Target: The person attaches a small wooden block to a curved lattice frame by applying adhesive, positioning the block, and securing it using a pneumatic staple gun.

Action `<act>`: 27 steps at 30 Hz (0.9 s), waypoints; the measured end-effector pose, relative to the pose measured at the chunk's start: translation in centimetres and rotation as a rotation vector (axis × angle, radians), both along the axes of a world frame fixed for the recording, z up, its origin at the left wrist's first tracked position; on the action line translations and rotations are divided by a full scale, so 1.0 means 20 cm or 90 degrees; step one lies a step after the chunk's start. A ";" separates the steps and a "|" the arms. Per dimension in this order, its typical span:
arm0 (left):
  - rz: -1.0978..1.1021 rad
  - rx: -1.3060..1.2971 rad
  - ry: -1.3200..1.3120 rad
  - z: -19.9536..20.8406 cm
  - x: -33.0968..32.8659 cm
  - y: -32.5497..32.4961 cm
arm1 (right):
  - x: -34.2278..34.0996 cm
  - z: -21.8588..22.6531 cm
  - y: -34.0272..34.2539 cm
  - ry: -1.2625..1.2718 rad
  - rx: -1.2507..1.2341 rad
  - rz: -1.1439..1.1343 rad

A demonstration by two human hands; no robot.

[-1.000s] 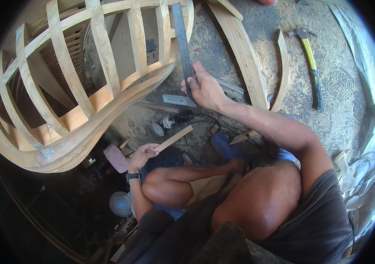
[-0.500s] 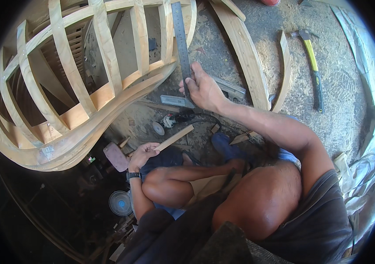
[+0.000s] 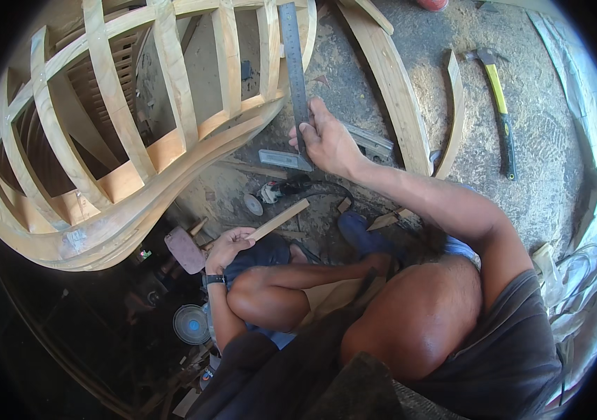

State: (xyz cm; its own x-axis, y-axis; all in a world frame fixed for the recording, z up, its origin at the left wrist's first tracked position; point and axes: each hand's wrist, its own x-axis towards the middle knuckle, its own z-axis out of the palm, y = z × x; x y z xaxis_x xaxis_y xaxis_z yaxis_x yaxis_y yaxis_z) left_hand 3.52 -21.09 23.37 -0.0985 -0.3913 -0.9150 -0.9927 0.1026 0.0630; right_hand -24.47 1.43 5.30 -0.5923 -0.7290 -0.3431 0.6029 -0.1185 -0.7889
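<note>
My right hand grips a try square by the lower end of its long steel blade. The square's short stock points left below my fingers. The blade stands beside the curved end of a ribbed wooden frame; whether they touch I cannot tell. In my left hand, above the bent knee, is a short wooden strip, held by one end and slanting up to the right.
An angle grinder lies on the dusty floor between my hands. A hammer, a thin curved wooden piece and a wide curved plank lie to the right. A mallet is beside my left wrist; a fan stands lower left.
The view has shifted slightly, so the frame and square appear a little farther right. Both hands keep the same hold.
</note>
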 end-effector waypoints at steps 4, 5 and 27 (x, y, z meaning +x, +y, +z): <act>-0.002 0.005 0.005 0.00 0.00 0.00 | 0.00 0.01 0.00 0.000 -0.001 0.001; -0.004 0.004 0.008 0.00 0.00 0.00 | -0.01 0.01 0.00 0.003 0.000 0.001; 0.129 0.003 0.056 -0.09 0.38 -0.08 | 0.18 -0.06 0.17 0.044 0.028 0.010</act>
